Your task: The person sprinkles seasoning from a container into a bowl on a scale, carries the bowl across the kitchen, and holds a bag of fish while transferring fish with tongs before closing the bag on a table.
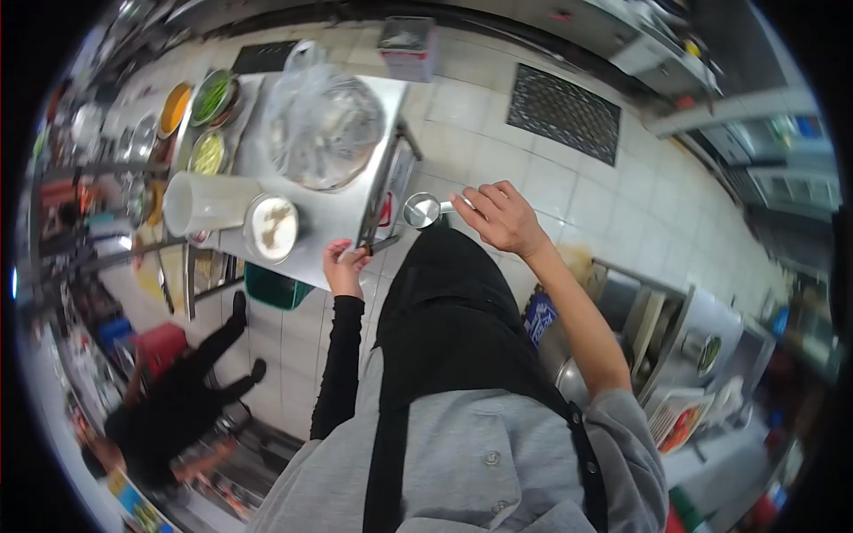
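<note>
Looking down from the person's head, I see the two hands apart. The right hand (505,220) has its fingers closed on the handle of a small cup (421,210), held over the floor beyond the table edge, with something white inside. The left hand (346,266) is by the corner of the metal table (322,233), near a narrow dark thing (384,244); whether it grips that, I can't tell. On the table, a tub (272,228) of white and brown stuff sits beside a pale jug (209,203), near a big plastic bag (329,129).
</note>
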